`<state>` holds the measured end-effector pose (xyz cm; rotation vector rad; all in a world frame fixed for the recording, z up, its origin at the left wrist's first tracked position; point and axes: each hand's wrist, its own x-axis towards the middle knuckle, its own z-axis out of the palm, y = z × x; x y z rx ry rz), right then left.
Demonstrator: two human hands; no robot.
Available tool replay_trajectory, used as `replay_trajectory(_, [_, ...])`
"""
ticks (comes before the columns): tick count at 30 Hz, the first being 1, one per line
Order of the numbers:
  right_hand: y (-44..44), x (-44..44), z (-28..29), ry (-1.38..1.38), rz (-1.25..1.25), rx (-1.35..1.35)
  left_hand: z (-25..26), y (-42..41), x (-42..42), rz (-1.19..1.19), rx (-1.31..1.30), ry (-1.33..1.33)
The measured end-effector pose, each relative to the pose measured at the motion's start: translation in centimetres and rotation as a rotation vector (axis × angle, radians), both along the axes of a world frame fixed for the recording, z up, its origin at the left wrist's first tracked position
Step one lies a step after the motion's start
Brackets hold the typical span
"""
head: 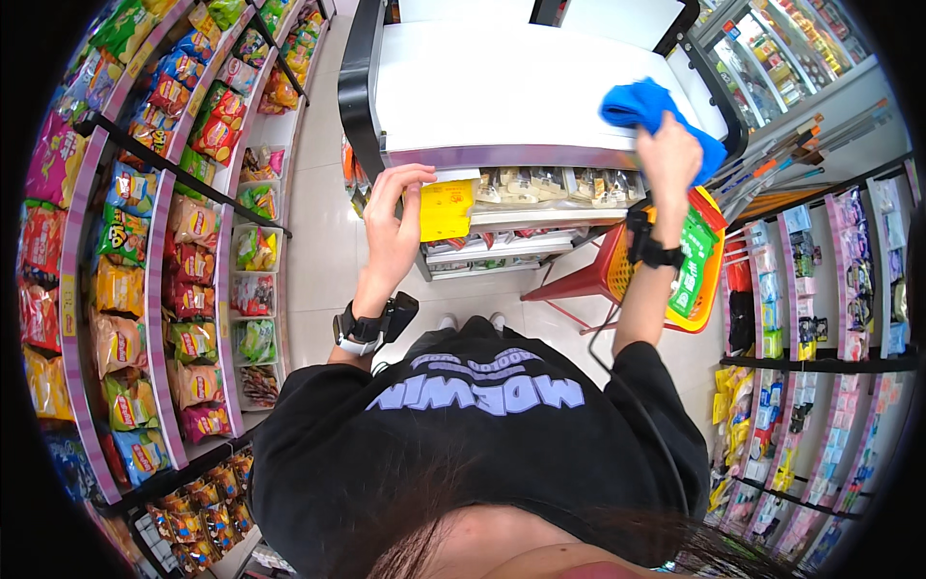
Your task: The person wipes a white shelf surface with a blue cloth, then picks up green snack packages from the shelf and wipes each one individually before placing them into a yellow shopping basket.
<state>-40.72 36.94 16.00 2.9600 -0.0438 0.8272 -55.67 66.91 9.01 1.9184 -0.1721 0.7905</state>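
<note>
A folded blue cloth (640, 105) is gripped by my right hand (671, 155) at the right end of a white display shelf (499, 87), partly hanging over its front edge. My left hand (394, 217) is raised at the shelf's front left corner, fingers bent and spread, holding nothing that I can see. Just beside its fingers hangs a yellow card (447, 210) from the shelf's front edge; whether they touch is unclear. Packaged goods (532, 185) lie on the tier below the white shelf.
A yellow basket (705, 315) holding green packets (693, 268) rests on a red stool (579, 284) at the right. Snack shelves (163, 239) line the left; racks of small goods (803, 289) stand right. Poles (788, 163) lean behind the basket.
</note>
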Motion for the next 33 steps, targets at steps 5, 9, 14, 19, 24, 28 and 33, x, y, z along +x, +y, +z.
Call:
replay_trajectory(5, [13.0, -4.8, -0.9, -0.073, 0.664, 0.166, -0.3, -1.0, -0.1, -0.039, -0.307, -0.004])
replay_trajectory(9, [19.0, -5.9, -0.6, 0.024, 0.902, 0.160, -1.3, -0.6, -0.1, -0.030, -0.230, 0.077])
replay_trajectory(14, [13.6, -2.7, 0.8, 0.255, 0.858, 0.076, -0.5, -1.8, 0.0, -0.075, -0.164, 0.079])
replay_trajectory(19, [-0.5, 4.6, 2.5, 0.525, 0.353, 0.166, 0.1, -2.5, 0.6, -0.134, -0.074, 0.125])
replay_trajectory(24, [-10.6, 10.3, 3.7, 0.748, 0.311, 0.347, 0.8, -3.0, 0.8, -0.150, -0.110, 0.149])
replay_trajectory(28, [-4.5, 8.5, 6.4, 0.872, 0.422, 0.186, 0.3, -2.4, 1.4, -0.098, -0.123, 0.149])
replay_trajectory(33, [9.6, 5.3, 6.7, 0.920, 0.779, -0.185, -0.2, -2.1, 1.3, -0.077, -0.132, 0.141])
